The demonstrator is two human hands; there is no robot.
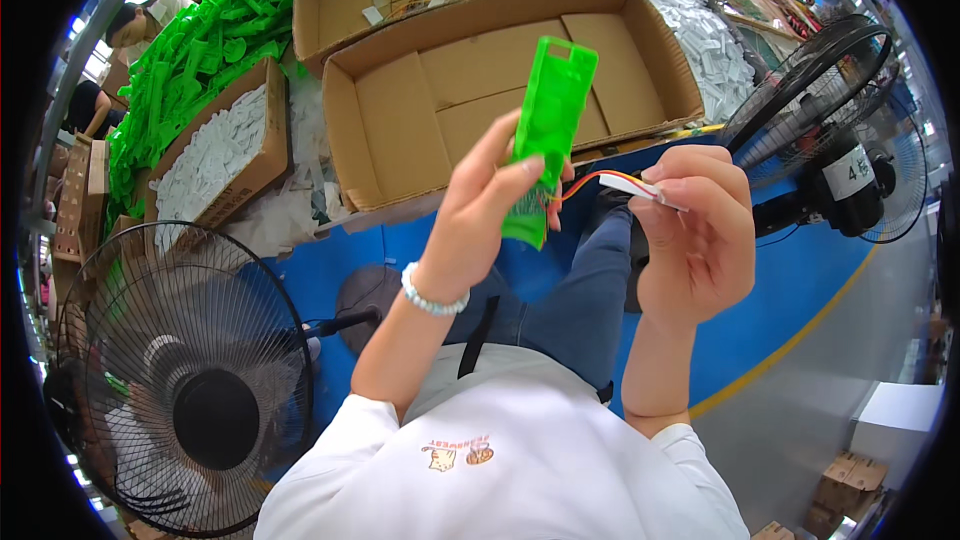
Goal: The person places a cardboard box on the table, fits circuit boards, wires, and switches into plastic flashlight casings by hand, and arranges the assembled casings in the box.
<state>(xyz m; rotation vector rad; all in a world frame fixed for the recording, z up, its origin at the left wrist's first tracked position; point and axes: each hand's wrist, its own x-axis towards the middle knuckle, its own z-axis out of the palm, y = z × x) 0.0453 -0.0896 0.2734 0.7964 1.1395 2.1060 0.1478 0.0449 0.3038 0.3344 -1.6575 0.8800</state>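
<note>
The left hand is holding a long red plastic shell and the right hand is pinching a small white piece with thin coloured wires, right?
Not quite: the head view shows that the long plastic shell in the left hand is bright green, not red. The right hand does pinch the small white piece with thin coloured wires.

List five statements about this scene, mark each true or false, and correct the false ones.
1. The left hand holds a green plastic piece. True.
2. The right hand is empty. False: it pinches a small white part with thin coloured wires.
3. The beaded bracelet is on the left wrist. True.
4. The heap of loose green pieces lies right of the cardboard boxes. False: it lies left of them.
5. A black fan stands at the picture's lower left. True.
</note>
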